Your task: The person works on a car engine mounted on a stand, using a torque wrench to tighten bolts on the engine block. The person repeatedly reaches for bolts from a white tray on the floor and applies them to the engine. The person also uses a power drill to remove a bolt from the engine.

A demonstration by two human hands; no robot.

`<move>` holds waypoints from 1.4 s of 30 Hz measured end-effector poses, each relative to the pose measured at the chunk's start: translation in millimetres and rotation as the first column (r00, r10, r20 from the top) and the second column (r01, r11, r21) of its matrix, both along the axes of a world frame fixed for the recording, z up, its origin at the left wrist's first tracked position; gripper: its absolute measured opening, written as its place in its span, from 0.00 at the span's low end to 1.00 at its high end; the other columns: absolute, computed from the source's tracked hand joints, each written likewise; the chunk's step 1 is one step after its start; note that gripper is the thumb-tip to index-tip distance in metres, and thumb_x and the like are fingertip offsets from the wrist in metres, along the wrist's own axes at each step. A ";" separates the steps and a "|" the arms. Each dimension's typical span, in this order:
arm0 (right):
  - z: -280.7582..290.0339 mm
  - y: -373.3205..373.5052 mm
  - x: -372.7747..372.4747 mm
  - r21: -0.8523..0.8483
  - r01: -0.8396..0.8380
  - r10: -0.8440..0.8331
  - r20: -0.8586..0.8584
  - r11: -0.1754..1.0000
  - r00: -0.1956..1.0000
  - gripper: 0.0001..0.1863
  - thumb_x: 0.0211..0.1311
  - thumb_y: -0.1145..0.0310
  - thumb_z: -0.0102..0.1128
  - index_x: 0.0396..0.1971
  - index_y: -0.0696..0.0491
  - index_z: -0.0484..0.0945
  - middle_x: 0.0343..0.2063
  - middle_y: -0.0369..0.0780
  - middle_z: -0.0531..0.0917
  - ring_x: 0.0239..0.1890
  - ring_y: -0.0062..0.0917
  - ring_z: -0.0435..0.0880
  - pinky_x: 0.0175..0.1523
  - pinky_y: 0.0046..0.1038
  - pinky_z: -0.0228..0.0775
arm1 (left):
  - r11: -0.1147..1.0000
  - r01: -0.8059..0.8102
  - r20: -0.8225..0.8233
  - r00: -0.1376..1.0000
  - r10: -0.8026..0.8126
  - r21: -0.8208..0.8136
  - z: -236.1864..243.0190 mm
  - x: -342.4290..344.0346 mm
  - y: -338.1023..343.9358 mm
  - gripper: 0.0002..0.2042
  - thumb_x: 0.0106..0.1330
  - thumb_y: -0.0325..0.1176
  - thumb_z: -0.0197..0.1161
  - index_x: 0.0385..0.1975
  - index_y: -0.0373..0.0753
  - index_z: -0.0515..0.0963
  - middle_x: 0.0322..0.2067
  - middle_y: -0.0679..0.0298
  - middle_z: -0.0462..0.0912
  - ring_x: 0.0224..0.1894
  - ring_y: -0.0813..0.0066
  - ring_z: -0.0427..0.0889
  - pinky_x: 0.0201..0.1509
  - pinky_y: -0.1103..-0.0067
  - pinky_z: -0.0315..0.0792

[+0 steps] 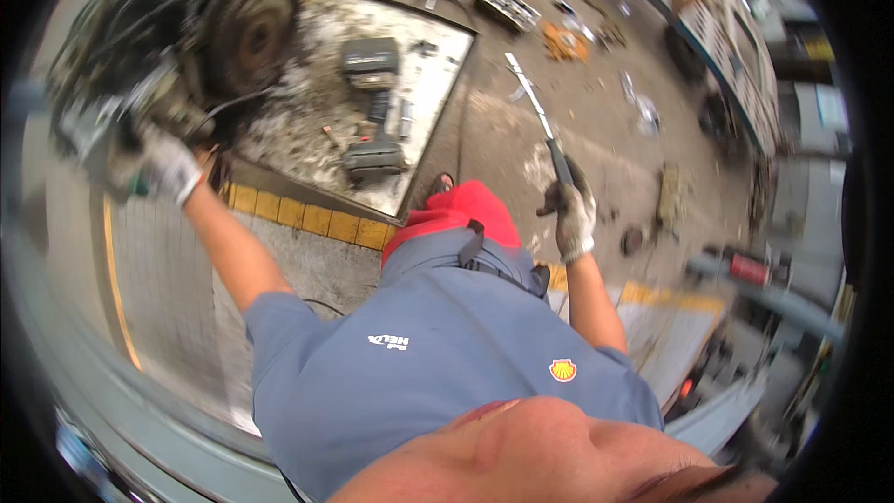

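Note:
My left hand (172, 166), in a white work glove, reaches to a greasy engine (172, 98) at the left. Its fingers blur into the parts there, so what they grip, if anything, is unclear. My right hand (575, 210), in a soiled white glove, is wrapped round the dark handle of a long silver bar tool (533, 104). The bar points up and away, over the floor. On a dirty metal-topped table (433, 84) between my hands lies a dark cordless impact wrench (377, 112), with small metal parts near it.
A rusty round flywheel (251, 33) stands at the engine's near side. Farther off, a metal cylinder head (506, 5) and an orange part (565, 41) lie on the stained floor. A perforated metal frame (712, 37) runs along the right. Yellow edging (307, 218) borders the platform near my feet.

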State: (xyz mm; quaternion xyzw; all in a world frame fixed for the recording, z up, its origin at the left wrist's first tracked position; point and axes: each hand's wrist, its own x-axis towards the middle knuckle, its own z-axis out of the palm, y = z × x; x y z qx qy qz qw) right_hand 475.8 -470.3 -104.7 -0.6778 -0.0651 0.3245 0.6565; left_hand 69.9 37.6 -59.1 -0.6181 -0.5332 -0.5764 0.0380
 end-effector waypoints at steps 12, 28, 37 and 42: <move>-226.3 -228.7 54.2 -0.837 -0.212 0.006 -0.242 0.505 0.970 0.27 0.80 0.53 0.44 0.71 0.48 0.72 0.56 0.40 0.86 0.59 0.26 0.83 0.59 0.32 0.74 | 0.853 0.504 -0.225 0.854 -0.469 0.137 50.0 175.8 -64.1 0.25 0.78 0.50 0.58 0.36 0.27 0.80 0.33 0.56 0.85 0.35 0.60 0.85 0.41 0.69 0.81; -288.1 -238.8 328.2 -0.562 -0.119 -0.198 -0.470 0.819 0.860 0.23 0.71 0.69 0.57 0.64 0.50 0.79 0.28 0.36 0.81 0.23 0.22 0.74 0.29 0.29 0.69 | 0.534 -0.018 -0.533 0.079 -0.842 -0.846 -58.7 545.8 -136.9 0.28 0.72 0.49 0.62 0.67 0.42 0.70 0.67 0.51 0.70 0.74 0.52 0.63 0.77 0.59 0.60; -273.3 -114.5 508.5 -0.595 -0.212 -0.039 -0.380 0.776 0.924 0.25 0.74 0.60 0.54 0.65 0.53 0.76 0.25 0.34 0.79 0.26 0.20 0.75 0.32 0.28 0.72 | 0.431 -0.156 -0.448 0.500 -0.742 -0.889 -189.3 450.4 -205.8 0.40 0.72 0.59 0.54 0.76 0.38 0.59 0.74 0.45 0.61 0.76 0.47 0.58 0.79 0.65 0.53; -337.7 -129.6 593.9 -0.613 -0.384 0.053 -0.487 0.690 0.872 0.17 0.68 0.52 0.60 0.35 0.53 0.83 0.21 0.39 0.78 0.23 0.27 0.77 0.32 0.33 0.73 | 0.478 -0.197 -0.484 0.630 -0.607 -0.856 -167.8 498.0 -205.1 0.34 0.67 0.47 0.63 0.70 0.36 0.66 0.70 0.45 0.67 0.72 0.49 0.67 0.76 0.59 0.60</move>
